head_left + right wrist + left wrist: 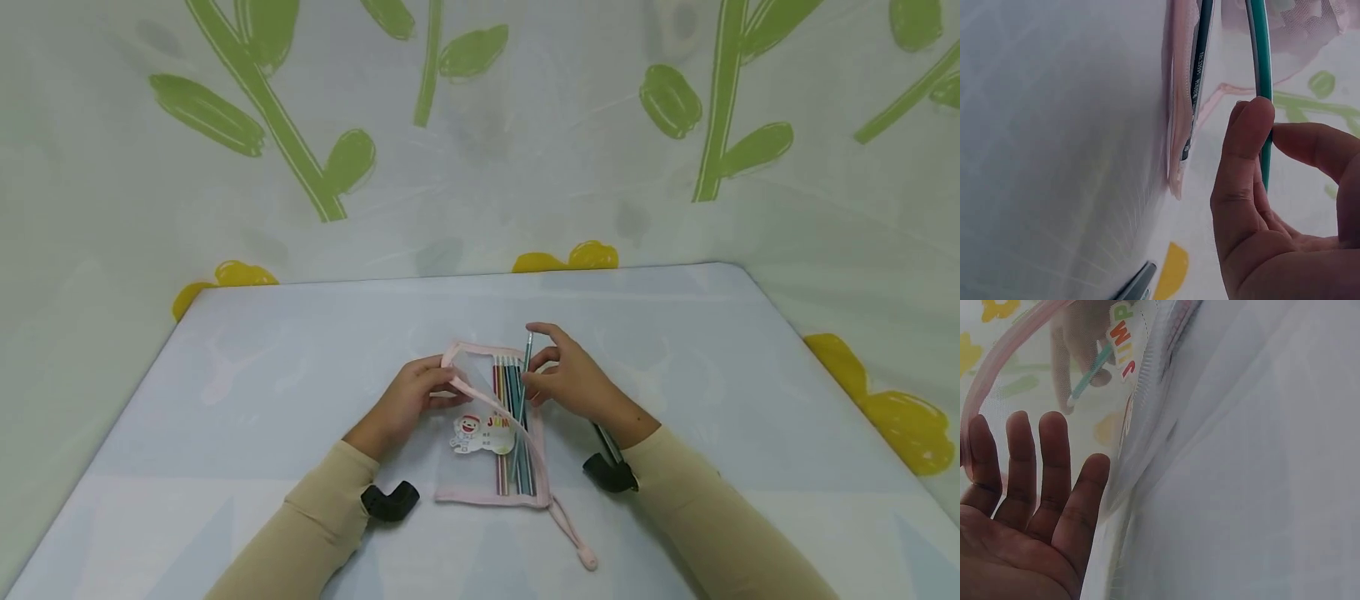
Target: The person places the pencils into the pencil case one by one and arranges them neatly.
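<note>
A see-through mesh pencil pouch (pixel 450 479) with pink edging lies on the table, its upper side lifted open. My left hand (pixel 420 390) holds the pouch's raised pink edge at the upper left; in the left wrist view its fingers (pixel 1054 462) extend along the mesh, the thumb hidden. My right hand (pixel 566 375) pinches a teal pencil (pixel 1262 56) between thumb and fingers, one finger at the pencil's top end. This pencil slants down into the pouch opening. Several pencils (pixel 501 479) lie side by side inside, near a white cartoon label (pixel 480 435).
Beside my right wrist lie dark pencils (pixel 606 442), partly covered by the arm and its black wrist mount (pixel 609 475). A pink zipper cord (pixel 573 537) trails from the pouch's lower right corner. The pale table (pixel 300 333) meets a leaf-printed backdrop (pixel 480 183).
</note>
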{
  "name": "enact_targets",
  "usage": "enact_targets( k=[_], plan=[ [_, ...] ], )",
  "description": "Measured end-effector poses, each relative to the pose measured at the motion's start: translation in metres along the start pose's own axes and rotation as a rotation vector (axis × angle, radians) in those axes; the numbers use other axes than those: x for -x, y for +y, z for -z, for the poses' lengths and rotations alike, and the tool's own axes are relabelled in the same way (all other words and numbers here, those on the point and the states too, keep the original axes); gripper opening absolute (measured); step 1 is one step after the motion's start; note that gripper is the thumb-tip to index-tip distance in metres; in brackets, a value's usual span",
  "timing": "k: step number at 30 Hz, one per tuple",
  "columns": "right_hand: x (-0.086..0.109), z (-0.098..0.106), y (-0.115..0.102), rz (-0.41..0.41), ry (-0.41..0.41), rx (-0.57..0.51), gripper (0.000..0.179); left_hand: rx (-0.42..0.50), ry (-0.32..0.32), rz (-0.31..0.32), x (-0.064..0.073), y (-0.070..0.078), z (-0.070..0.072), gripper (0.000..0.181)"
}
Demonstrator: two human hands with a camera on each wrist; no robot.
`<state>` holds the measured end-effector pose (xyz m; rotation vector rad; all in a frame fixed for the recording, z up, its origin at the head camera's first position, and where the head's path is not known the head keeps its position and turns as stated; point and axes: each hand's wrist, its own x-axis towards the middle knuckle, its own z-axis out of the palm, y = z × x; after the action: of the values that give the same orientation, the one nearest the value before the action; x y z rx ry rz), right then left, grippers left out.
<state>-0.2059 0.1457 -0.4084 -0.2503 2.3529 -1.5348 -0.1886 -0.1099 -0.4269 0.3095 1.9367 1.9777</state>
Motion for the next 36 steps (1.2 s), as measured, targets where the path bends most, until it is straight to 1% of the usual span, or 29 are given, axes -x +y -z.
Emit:
enact_targets(
  k=[4,8,11,15,18,21,24,26,28,30,34,36],
  plan=[
    [0.0002,-0.0037,-0.0003,0.006,-0.024,0.026,0.077,-0.016,-0.008,0.003,0.0016,0.0029,0.001,0.032],
    [0.0006,-0.0059,-0.0014,0.025,-0.041,0.018,0.078,-0.015,-0.015,-0.004,0.0014,0.0043,0.0013,0.033],
    [0.001,-0.0063,-0.0018,0.029,-0.047,0.021,0.077,-0.049,-0.011,-0.002,0.0008,0.0049,0.0013,0.033],
    [0.0013,-0.0064,-0.0004,0.016,-0.05,0.057,0.077,-0.161,0.001,0.016,0.0009,0.0051,0.0019,0.031],
    [0.0008,-0.0064,0.0004,0.013,-0.055,0.073,0.076,-0.26,0.035,0.007,0.0004,0.005,0.003,0.026],
    [0.0002,-0.0063,0.0006,0.012,-0.066,0.071,0.076,-0.377,0.093,-0.012,-0.0006,0.0042,0.0041,0.021],
    [-0.0004,-0.006,0.001,0.003,-0.082,0.074,0.075,-0.509,0.155,-0.01,-0.0013,0.0026,0.005,0.018],
    [-0.0009,-0.0058,0.0011,0.001,-0.09,0.078,0.075,-0.586,0.186,0.004,-0.0012,0.0024,0.0058,0.019],
    [-0.0016,-0.0056,0.0012,0.003,-0.096,0.077,0.076,-0.632,0.196,0.03,-0.0015,0.0028,0.0068,0.02],
    [-0.0022,-0.0053,0.001,0.008,-0.101,0.075,0.076,-0.654,0.185,0.057,-0.0018,0.0036,0.0079,0.021],
    [-0.0024,-0.0049,0.0018,0.014,-0.117,0.066,0.076,-0.663,0.151,0.111,-0.0024,0.004,0.0091,0.024],
    [-0.0023,-0.005,0.002,0.011,-0.123,0.061,0.076,-0.658,0.147,0.127,-0.0023,0.004,0.0101,0.024]
  ],
)
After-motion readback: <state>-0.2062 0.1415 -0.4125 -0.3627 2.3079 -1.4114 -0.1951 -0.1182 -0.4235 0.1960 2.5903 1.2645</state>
